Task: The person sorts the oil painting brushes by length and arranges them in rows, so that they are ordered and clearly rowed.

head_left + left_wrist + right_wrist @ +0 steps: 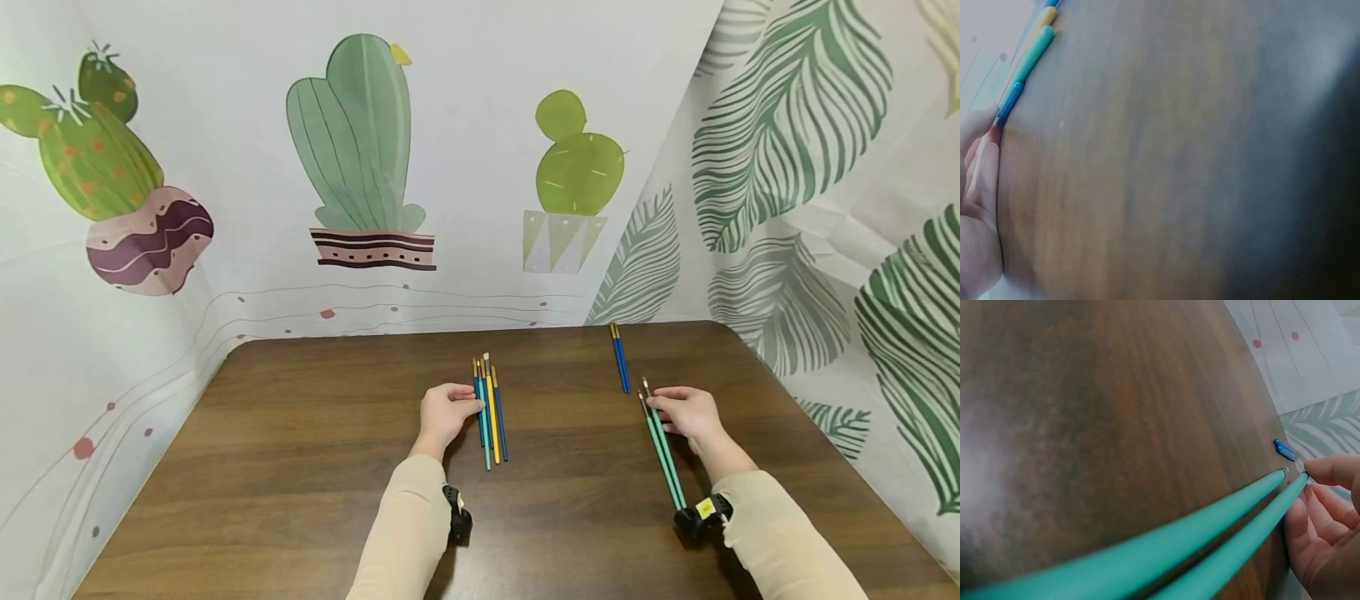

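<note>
Near the middle of the table lies a bunch of paintbrushes: a yellow one [492, 421], a teal one [487, 448] and several blue ones, including a blue paintbrush [501, 421] at the right side. My left hand [444, 417] pinches the bunch's left edge between thumb and fingers, at a blue handle [1010, 103] in the left wrist view. On the right, two green paintbrushes lie side by side, tips pointing away. My right hand [688, 414] pinches the right-hand green paintbrush [1229, 553] near its metal collar; the other green paintbrush [1166, 540] lies just left of it.
Two blue paintbrushes [621, 364] lie together by the back edge of the brown wooden table [300, 467], beyond my right hand. A patterned cloth wall [480, 167] with cacti and leaves rises directly behind the table.
</note>
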A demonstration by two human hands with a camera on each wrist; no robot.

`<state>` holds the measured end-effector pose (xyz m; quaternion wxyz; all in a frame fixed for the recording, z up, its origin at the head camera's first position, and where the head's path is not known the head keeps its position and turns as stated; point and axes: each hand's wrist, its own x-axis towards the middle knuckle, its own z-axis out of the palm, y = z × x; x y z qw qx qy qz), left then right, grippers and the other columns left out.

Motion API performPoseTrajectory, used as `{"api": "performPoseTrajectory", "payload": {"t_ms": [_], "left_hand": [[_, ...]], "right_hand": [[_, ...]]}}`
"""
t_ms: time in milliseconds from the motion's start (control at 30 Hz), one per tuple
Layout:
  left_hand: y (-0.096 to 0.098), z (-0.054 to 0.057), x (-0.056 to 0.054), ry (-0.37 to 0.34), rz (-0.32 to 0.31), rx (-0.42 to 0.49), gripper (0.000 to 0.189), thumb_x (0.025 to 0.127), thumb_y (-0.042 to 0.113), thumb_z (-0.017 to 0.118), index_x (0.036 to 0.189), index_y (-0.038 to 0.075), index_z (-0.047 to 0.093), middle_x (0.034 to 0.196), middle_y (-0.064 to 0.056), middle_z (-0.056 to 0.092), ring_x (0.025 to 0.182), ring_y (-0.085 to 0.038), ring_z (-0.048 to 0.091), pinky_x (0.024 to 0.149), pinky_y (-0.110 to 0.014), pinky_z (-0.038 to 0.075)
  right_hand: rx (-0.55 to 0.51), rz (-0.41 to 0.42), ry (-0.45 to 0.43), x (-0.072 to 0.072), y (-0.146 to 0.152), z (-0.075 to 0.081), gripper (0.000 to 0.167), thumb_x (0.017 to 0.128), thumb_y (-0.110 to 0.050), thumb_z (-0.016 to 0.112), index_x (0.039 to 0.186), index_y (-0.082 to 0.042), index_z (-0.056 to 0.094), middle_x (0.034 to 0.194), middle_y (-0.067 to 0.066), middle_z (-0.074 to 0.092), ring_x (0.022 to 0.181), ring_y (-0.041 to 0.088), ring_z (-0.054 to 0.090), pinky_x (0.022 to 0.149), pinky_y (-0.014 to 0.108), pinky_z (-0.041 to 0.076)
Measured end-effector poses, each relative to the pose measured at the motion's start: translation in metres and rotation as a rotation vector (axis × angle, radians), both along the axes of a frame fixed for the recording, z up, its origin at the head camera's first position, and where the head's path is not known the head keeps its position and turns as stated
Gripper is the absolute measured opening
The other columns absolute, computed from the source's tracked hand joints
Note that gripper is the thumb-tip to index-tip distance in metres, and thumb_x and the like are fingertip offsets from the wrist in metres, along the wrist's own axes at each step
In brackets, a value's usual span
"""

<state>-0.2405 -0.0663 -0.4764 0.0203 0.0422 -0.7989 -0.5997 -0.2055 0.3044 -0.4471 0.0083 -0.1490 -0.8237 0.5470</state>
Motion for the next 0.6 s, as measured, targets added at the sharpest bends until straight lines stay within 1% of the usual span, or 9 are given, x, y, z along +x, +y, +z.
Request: {"api": "performPoseTrajectory", "payload": {"t_ms": [167, 267, 433, 500, 600], "left_hand": [[0.0006, -0.0003, 0.0006, -0.002, -0.002, 0.004, 0.028, 0.075, 0.01, 0.078, 0.1, 0.0, 0.071, 0.092, -0.011, 0.072, 0.086, -0.02, 0.071, 0.079, -0.032, 0.056], [0.0005, -0.0008, 0.0009, -0.001, -0.005, 0.012, 0.028, 0.075, 0.009, 0.078, 0.1, 0.0, 0.071, 0.093, -0.012, 0.072, 0.086, -0.02, 0.071, 0.079, -0.032, 0.056], [0.0007, -0.0008, 0.0009, -0.001, -0.006, 0.016, 0.028, 0.075, 0.009, 0.078, 0.1, 0.0, 0.071, 0.093, -0.012, 0.072, 0.086, -0.02, 0.071, 0.079, -0.032, 0.056], [0.0007, -0.0006, 0.0007, 0.002, -0.004, 0.013, 0.028, 0.074, 0.009, 0.079, 0.099, 0.0, 0.071, 0.092, -0.012, 0.072, 0.086, -0.02, 0.071, 0.079, -0.032, 0.056], [0.0005, -0.0001, 0.0004, 0.009, 0.0, 0.003, 0.028, 0.074, 0.01, 0.079, 0.099, 0.0, 0.071, 0.091, -0.012, 0.072, 0.085, -0.02, 0.071, 0.078, -0.033, 0.056]], "right_hand": [[0.039, -0.003, -0.008, 0.0009, -0.0016, -0.0005, 0.044, 0.086, -0.012, 0.065, 0.119, 0.014, 0.054, 0.071, -0.009, 0.062, 0.061, 0.002, 0.058, 0.055, 0.022, 0.054], [0.071, -0.006, -0.007, 0.0017, -0.0035, -0.0009, 0.043, 0.085, -0.012, 0.066, 0.117, 0.014, 0.055, 0.075, -0.005, 0.063, 0.064, 0.003, 0.058, 0.056, 0.022, 0.054], [0.155, -0.022, 0.001, 0.0017, -0.0057, -0.0028, 0.039, 0.084, -0.013, 0.067, 0.113, 0.011, 0.059, 0.091, 0.014, 0.067, 0.065, 0.005, 0.058, 0.056, 0.023, 0.054], [0.181, -0.024, 0.001, 0.0015, -0.0064, -0.004, 0.038, 0.084, -0.014, 0.068, 0.112, 0.01, 0.06, 0.096, 0.019, 0.066, 0.066, 0.005, 0.058, 0.057, 0.024, 0.054], [0.189, -0.022, 0.002, 0.0008, -0.0071, -0.0052, 0.038, 0.083, -0.015, 0.069, 0.111, 0.01, 0.06, 0.093, 0.017, 0.068, 0.067, 0.005, 0.059, 0.058, 0.024, 0.054]]}}
